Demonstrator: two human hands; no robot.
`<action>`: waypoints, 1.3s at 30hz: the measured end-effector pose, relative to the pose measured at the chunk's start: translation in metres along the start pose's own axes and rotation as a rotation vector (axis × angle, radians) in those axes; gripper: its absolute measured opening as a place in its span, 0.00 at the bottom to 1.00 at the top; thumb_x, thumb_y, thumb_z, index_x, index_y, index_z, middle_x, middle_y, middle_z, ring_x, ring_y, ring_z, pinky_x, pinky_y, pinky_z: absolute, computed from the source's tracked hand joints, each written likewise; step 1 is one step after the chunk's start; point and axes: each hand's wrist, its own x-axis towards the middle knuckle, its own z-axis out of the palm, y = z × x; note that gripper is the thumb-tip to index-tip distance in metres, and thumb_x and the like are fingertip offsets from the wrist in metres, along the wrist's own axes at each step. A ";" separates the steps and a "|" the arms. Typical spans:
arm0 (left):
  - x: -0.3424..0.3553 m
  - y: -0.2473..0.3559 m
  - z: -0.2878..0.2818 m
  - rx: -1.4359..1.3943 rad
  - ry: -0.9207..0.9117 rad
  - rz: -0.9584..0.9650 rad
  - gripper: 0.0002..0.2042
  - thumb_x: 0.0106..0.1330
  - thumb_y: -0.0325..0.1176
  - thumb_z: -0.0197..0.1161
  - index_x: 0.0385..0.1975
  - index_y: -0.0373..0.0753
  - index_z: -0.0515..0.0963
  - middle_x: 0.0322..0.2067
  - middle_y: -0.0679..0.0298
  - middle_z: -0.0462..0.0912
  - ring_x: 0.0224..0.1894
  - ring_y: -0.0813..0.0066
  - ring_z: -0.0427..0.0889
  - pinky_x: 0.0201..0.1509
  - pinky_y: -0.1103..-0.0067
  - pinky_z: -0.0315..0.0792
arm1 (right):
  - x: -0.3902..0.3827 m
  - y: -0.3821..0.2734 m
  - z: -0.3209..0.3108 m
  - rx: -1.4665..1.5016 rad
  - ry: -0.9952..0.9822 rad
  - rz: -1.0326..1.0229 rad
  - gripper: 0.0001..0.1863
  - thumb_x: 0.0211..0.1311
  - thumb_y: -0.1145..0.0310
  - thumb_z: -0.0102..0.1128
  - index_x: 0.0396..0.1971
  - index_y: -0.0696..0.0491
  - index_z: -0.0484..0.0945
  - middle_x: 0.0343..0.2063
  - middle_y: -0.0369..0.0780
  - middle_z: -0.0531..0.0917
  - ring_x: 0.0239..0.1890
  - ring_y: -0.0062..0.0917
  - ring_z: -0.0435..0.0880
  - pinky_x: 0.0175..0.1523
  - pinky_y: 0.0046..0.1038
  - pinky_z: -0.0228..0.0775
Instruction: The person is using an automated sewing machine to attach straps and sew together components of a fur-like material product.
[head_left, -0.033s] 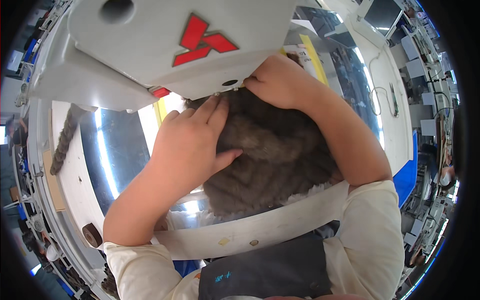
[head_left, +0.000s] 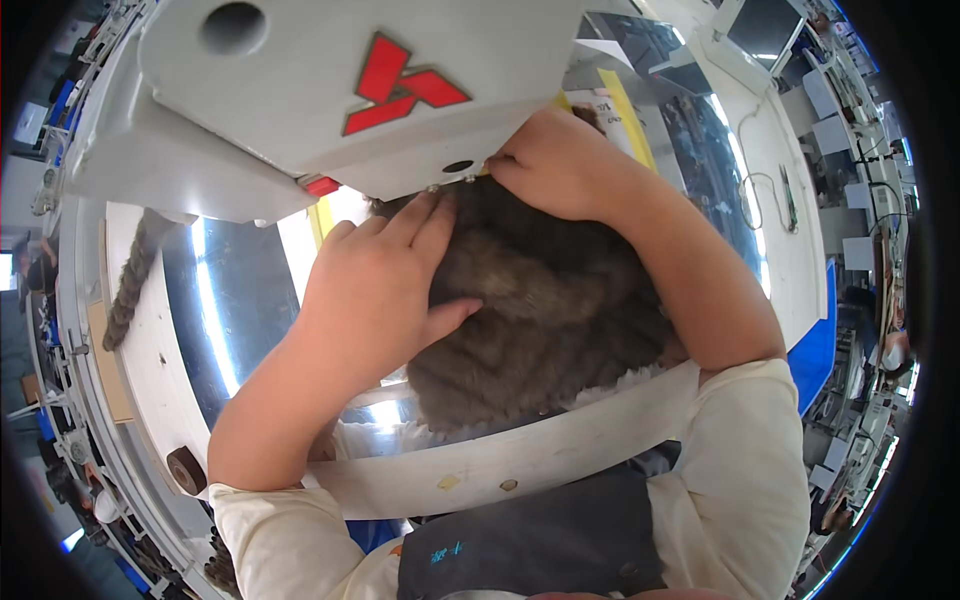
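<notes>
A dark grey-brown fur piece (head_left: 540, 365) lies in front of me under the head of a large pale sewing machine (head_left: 270, 120). My left hand (head_left: 365, 285) rests flat on the fur's left part, its fingers stretched toward the machine and the thumb apart. At the fur's far edge, close to the machine's lower end, my right hand (head_left: 560, 165) is closed, with the edge seemingly pinched in it. Its fingertips are partly hidden. The machine head covers the stitching spot.
A white board (head_left: 520, 470) runs along the near edge. Scissors (head_left: 789, 200) lie at the right beside a thin cord. At the left are a fur strip (head_left: 135, 280) and a brown tape roll (head_left: 184, 470). A yellow strip (head_left: 628, 120) shows behind my right hand.
</notes>
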 end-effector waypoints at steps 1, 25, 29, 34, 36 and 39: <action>-0.001 -0.003 -0.001 -0.014 -0.013 0.003 0.43 0.52 0.47 0.78 0.67 0.35 0.71 0.65 0.52 0.77 0.58 0.52 0.82 0.61 0.63 0.74 | -0.002 -0.002 -0.005 -0.009 -0.062 -0.005 0.16 0.62 0.74 0.52 0.44 0.57 0.87 0.47 0.45 0.88 0.50 0.46 0.85 0.58 0.42 0.77; 0.010 -0.013 -0.006 -0.032 -0.138 -0.091 0.46 0.46 0.42 0.79 0.69 0.33 0.68 0.63 0.45 0.77 0.62 0.43 0.76 0.68 0.60 0.68 | -0.032 -0.011 0.013 -0.154 -0.114 -0.229 0.19 0.61 0.74 0.53 0.51 0.54 0.85 0.54 0.38 0.87 0.49 0.41 0.84 0.58 0.40 0.76; 0.009 -0.011 -0.008 -0.044 -0.131 -0.075 0.47 0.45 0.42 0.79 0.69 0.33 0.68 0.64 0.45 0.76 0.62 0.43 0.77 0.66 0.60 0.70 | -0.032 -0.013 0.012 -0.136 -0.147 -0.204 0.20 0.62 0.74 0.53 0.52 0.55 0.85 0.54 0.39 0.87 0.51 0.41 0.84 0.58 0.40 0.76; 0.008 -0.007 -0.011 -0.068 -0.134 -0.060 0.48 0.42 0.42 0.81 0.68 0.34 0.69 0.66 0.45 0.74 0.61 0.43 0.78 0.64 0.61 0.73 | -0.036 -0.018 0.007 -0.127 -0.195 -0.179 0.19 0.62 0.74 0.52 0.51 0.55 0.85 0.54 0.39 0.87 0.51 0.41 0.85 0.57 0.40 0.78; 0.006 -0.005 -0.012 -0.056 -0.134 -0.063 0.47 0.42 0.42 0.81 0.67 0.34 0.70 0.66 0.45 0.74 0.60 0.43 0.79 0.63 0.61 0.74 | -0.037 -0.021 0.006 -0.119 -0.199 -0.179 0.19 0.62 0.74 0.52 0.51 0.55 0.84 0.53 0.39 0.87 0.50 0.42 0.85 0.56 0.40 0.78; 0.003 -0.003 -0.013 -0.048 -0.142 -0.056 0.47 0.41 0.42 0.81 0.66 0.34 0.71 0.66 0.47 0.74 0.57 0.42 0.80 0.61 0.61 0.76 | -0.039 -0.026 0.004 -0.147 -0.231 -0.177 0.19 0.62 0.74 0.52 0.51 0.54 0.84 0.53 0.39 0.87 0.49 0.41 0.86 0.54 0.40 0.80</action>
